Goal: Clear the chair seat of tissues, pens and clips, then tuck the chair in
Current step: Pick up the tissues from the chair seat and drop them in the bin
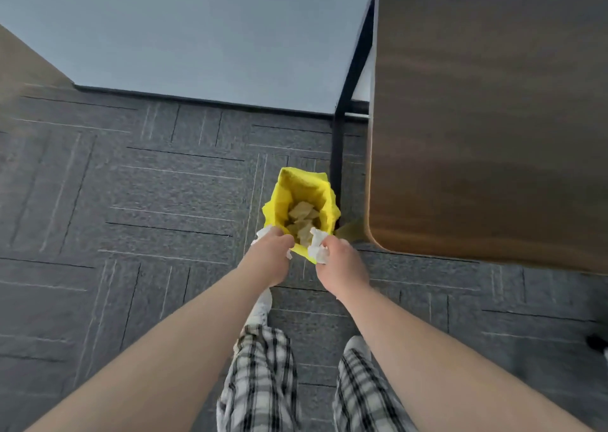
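- both hands hover over a small bin (297, 184) lined with a glossy yellow bag, beside a black desk leg (339, 142).
- left hand (271, 255) is clenched on crumpled white tissue (261, 234).
- right hand (342, 263) pinches another crumpled wad (317, 249).
- more creased tissues (302, 221) lie inside the bin.
- ribbed grey carpet tiles (131, 201) lie beneath.

No legible text, label, brand, number or sign appears on any surface visible in the head view.
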